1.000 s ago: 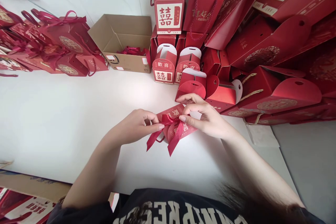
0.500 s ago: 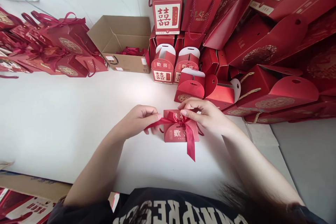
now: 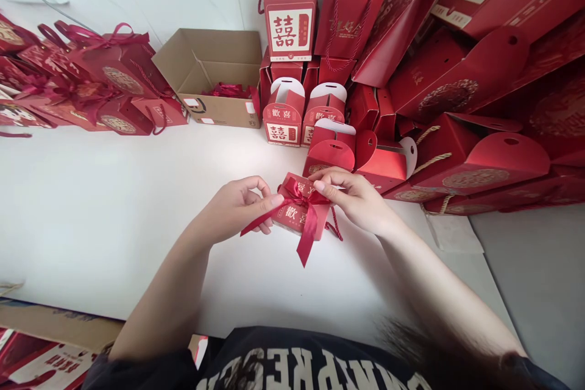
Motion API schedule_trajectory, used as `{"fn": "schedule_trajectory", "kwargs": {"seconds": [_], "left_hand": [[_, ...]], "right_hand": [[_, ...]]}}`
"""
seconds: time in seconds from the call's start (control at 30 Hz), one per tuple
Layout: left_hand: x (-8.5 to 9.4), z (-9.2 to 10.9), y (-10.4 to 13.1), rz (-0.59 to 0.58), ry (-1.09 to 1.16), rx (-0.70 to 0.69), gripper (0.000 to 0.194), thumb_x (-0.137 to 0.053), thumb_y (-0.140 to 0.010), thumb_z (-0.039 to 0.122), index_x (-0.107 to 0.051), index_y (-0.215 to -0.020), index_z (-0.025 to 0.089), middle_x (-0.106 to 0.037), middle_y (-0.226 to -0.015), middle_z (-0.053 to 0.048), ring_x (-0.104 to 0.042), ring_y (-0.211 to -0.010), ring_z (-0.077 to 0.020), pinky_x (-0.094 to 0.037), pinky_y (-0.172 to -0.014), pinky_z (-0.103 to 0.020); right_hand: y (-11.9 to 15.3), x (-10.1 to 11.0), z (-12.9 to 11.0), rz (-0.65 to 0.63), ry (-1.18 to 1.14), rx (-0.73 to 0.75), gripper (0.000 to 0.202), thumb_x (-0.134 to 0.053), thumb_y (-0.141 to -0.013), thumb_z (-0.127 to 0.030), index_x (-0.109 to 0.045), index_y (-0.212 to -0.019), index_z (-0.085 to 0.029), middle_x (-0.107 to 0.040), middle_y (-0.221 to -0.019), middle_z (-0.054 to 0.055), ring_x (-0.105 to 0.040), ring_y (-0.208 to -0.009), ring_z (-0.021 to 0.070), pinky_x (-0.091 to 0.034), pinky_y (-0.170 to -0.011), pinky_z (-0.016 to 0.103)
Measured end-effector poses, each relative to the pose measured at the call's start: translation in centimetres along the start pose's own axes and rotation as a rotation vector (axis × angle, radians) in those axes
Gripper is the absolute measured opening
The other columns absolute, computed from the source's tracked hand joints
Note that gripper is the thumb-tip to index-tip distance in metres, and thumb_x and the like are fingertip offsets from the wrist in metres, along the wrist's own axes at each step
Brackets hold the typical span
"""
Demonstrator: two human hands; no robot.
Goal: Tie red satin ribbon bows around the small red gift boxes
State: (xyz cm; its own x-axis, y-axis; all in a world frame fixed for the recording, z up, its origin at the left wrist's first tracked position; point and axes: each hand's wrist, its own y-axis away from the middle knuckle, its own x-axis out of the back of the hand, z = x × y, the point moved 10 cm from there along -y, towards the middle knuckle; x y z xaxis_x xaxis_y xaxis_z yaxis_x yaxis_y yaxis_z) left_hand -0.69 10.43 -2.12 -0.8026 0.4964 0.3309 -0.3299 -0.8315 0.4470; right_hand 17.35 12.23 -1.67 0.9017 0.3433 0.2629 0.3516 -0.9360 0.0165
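Observation:
A small red gift box [image 3: 292, 214] with white characters stands turned at an angle on the white table, between my hands. Across its top is a red ribbon [image 3: 308, 228] tied in a bow, one tail hanging over the front and another reaching left. My left hand [image 3: 247, 204] pinches the ribbon at the left side of the bow. At the box's right, my right hand [image 3: 350, 195] grips the right loop between thumb and fingers. A twisted red cord handle [image 3: 336, 228] lies by the box's right side.
An open cardboard box [image 3: 223, 111] holding red ribbons stands at the back of the white table [image 3: 114, 207]. Red gift boxes with bows [image 3: 121, 76] are stacked at the back left. Many red boxes [image 3: 493, 164] fill the right side, and small open ones [image 3: 329, 152] stand just behind my hands.
The small box has shifted left and turned, tipping its right side toward the back. The front ribbon tail has swung left with it. My right hand has moved slightly left.

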Motion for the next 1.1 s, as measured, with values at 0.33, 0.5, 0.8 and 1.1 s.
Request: {"fn": "schedule_trajectory", "kwargs": {"seconds": [0.33,0.5,0.8,1.1], "left_hand": [[-1.2,-0.4,-0.1,-0.113,-0.077,0.019,0.03,-0.066,-0.082,0.044,-0.061,-0.073,0.016,-0.065,-0.057,-0.001,-0.058,-0.048,-0.0117,-0.043,-0.041,-0.019],[-1.6,-0.7,-0.3,-0.201,-0.056,0.012,0.033,-0.068,-0.08,0.041,-0.053,-0.064,0.016,-0.051,-0.051,0.004,-0.044,-0.042,-0.0065,-0.033,-0.04,-0.018],[-2.8,-0.9,-0.3,-0.381,-0.125,-0.03,0.043,-0.064,-0.082,0.044,-0.041,-0.059,0.017,-0.037,-0.053,0.006,-0.03,-0.049,-0.0064,-0.024,-0.047,-0.022],[0.6,1.1,-1.3,0.074,-0.212,-0.266,0.043,-0.07,-0.08,0.042,-0.05,-0.113,0.025,-0.051,-0.095,0.0,-0.047,-0.079,-0.0126,-0.043,-0.067,-0.024]], "right_hand": [[0.0,-0.7,-0.5,-0.125,0.031,0.083,0.031,-0.058,-0.092,-0.043,-0.062,-0.072,-0.019,-0.067,-0.112,0.008,-0.062,-0.106,0.0226,-0.044,-0.093,0.036],[-0.1,-0.8,-1.4,-0.186,0.147,0.195,0.024,-0.057,-0.093,-0.039,-0.067,-0.082,-0.02,-0.066,-0.112,0.008,-0.061,-0.105,0.0228,-0.046,-0.089,0.036],[0.0,-0.9,-1.9,-0.218,0.171,0.267,0.027,-0.056,-0.094,-0.036,-0.062,-0.073,-0.02,-0.063,-0.11,0.008,-0.06,-0.107,0.023,-0.045,-0.094,0.037],[0.4,-1.8,-0.9,-0.389,0.013,0.149,0.02,-0.062,-0.091,-0.038,-0.065,-0.081,-0.02,-0.056,-0.133,0.008,-0.047,-0.131,0.0248,-0.033,-0.11,0.04]]}}
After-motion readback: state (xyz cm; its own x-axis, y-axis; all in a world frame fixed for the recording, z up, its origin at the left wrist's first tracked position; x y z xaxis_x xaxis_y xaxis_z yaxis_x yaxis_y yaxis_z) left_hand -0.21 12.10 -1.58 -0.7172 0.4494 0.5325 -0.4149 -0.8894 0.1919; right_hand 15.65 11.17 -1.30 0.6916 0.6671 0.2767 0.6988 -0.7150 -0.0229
